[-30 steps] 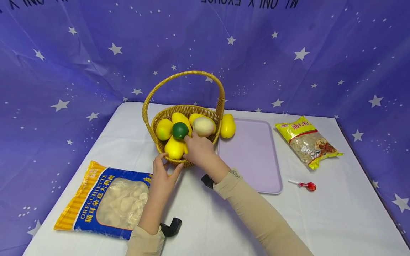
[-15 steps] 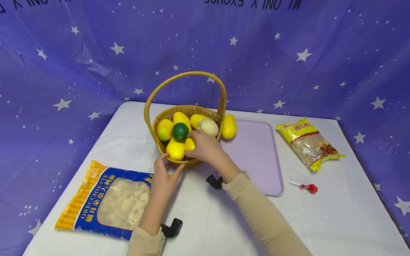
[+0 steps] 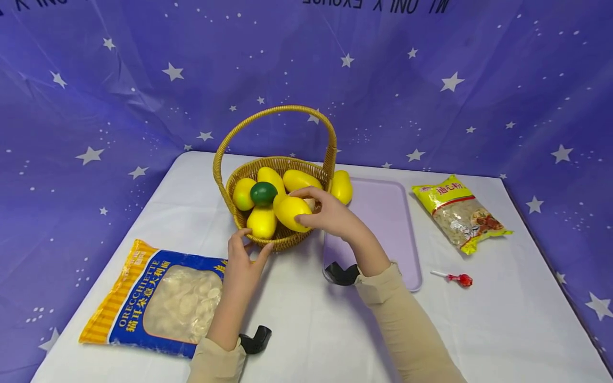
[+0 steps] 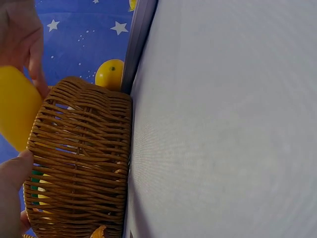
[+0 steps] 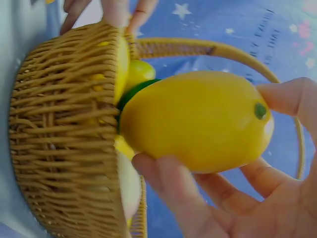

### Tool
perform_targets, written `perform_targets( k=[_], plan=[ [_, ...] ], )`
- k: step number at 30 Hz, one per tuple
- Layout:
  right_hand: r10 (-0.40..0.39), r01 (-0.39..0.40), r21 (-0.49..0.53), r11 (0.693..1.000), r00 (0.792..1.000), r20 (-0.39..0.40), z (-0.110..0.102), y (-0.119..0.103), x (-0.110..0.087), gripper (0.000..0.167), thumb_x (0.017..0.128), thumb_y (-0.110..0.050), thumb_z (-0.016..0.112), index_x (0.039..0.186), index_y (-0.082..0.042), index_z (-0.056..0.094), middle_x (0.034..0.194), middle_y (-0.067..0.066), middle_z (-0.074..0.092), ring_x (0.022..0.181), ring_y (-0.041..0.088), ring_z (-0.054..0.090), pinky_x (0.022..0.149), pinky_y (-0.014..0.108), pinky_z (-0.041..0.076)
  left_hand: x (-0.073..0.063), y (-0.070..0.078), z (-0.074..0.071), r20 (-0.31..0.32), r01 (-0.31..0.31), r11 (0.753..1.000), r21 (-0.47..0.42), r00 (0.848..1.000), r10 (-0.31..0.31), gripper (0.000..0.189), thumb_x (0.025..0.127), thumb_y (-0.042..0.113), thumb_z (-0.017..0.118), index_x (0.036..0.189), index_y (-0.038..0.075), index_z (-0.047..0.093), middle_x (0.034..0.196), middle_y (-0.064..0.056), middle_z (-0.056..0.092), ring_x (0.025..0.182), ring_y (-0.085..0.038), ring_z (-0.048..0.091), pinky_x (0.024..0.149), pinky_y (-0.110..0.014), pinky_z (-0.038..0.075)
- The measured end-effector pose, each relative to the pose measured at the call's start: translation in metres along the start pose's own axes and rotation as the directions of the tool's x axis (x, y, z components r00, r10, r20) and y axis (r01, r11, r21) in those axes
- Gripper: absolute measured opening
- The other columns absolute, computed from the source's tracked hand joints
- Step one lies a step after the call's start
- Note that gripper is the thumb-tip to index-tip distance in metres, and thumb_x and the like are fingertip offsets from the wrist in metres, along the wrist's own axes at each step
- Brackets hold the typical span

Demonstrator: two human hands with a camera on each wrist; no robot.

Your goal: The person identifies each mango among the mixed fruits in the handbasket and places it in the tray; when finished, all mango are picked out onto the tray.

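Observation:
My right hand (image 3: 330,213) holds a yellow toy mango (image 3: 292,213) over the front right of a wicker basket (image 3: 282,243). In the right wrist view, a green stem spot marks one end of the mango (image 5: 198,121), with thumb and fingers around it. My left hand (image 3: 241,260) grips the basket's front rim, its thumb (image 4: 17,171) at the edge in the left wrist view. Inside the basket lie a dark green fruit (image 3: 263,194) and several yellow ones, including a mango (image 3: 262,223) near the front. A pale fruit is mostly hidden behind my right hand.
Another yellow mango (image 3: 341,187) lies right of the basket, by a lilac tray (image 3: 373,234). A blue orecchiette bag (image 3: 163,303) is at the left. To the right are a yellow pasta bag (image 3: 462,213) and a red lollipop (image 3: 462,279). The basket handle (image 3: 275,110) arches overhead.
My right hand has lifted the mango from among the fruit and drawn it up and to the right. The green fruit has shifted slightly. My left hand stays at the rim.

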State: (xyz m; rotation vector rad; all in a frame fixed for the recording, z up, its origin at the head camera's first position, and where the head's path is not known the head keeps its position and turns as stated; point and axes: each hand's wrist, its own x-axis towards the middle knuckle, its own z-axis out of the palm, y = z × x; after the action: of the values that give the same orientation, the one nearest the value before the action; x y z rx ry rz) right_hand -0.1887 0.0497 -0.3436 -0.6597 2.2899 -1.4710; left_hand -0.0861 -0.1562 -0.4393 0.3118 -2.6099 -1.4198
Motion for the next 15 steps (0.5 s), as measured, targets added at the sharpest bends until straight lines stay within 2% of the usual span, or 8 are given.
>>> perform_targets(
  k=[2, 6, 9, 15],
  plan=[
    [-0.020, 0.022, 0.076, 0.997, 1.000, -0.022, -0.006, -0.001, -0.008, 0.050, 0.084, -0.016, 0.070, 0.132, -0.015, 0.056, 0.124, 0.007, 0.053, 0.092, 0.028, 0.056, 0.075, 0.035, 0.050, 0.000, 0.000, 0.000, -0.001, -0.001, 1.000, -0.002, 1.000, 0.001, 0.070, 0.090, 0.053, 0.059, 0.138, 0.014, 0.028, 0.141, -0.017, 0.031, 0.118, -0.032, 0.055, 0.088, -0.048, 0.048],
    [-0.052, 0.063, 0.186, 0.981, 0.996, -0.067, -0.017, -0.002, -0.023, 0.051, 0.085, -0.008, 0.069, 0.133, -0.012, 0.055, 0.127, 0.009, 0.050, 0.093, 0.029, 0.062, 0.076, 0.035, 0.053, 0.000, 0.000, 0.001, -0.008, -0.003, 1.000, -0.006, 1.000, 0.003, 0.070, 0.090, 0.054, 0.060, 0.138, 0.014, 0.028, 0.141, -0.017, 0.031, 0.117, -0.032, 0.055, 0.088, -0.048, 0.048],
    [-0.052, 0.073, 0.193, 0.978, 0.993, -0.110, -0.026, -0.003, -0.034, 0.052, 0.084, -0.006, 0.069, 0.134, -0.012, 0.054, 0.134, 0.008, 0.047, 0.098, 0.030, 0.064, 0.078, 0.037, 0.054, 0.000, 0.000, 0.001, -0.011, -0.007, 1.000, -0.007, 1.000, 0.007, 0.070, 0.090, 0.054, 0.060, 0.138, 0.014, 0.028, 0.140, -0.017, 0.031, 0.117, -0.032, 0.055, 0.088, -0.048, 0.048],
    [-0.029, 0.059, 0.137, 0.989, 0.978, -0.206, -0.049, -0.003, -0.058, 0.053, 0.085, -0.009, 0.070, 0.135, -0.015, 0.053, 0.141, 0.002, 0.044, 0.098, 0.029, 0.063, 0.077, 0.038, 0.054, -0.001, 0.000, 0.002, -0.008, -0.011, 1.000, -0.013, 1.000, 0.010, 0.070, 0.090, 0.054, 0.059, 0.138, 0.013, 0.028, 0.140, -0.017, 0.031, 0.117, -0.032, 0.055, 0.090, -0.048, 0.047]
  ],
)
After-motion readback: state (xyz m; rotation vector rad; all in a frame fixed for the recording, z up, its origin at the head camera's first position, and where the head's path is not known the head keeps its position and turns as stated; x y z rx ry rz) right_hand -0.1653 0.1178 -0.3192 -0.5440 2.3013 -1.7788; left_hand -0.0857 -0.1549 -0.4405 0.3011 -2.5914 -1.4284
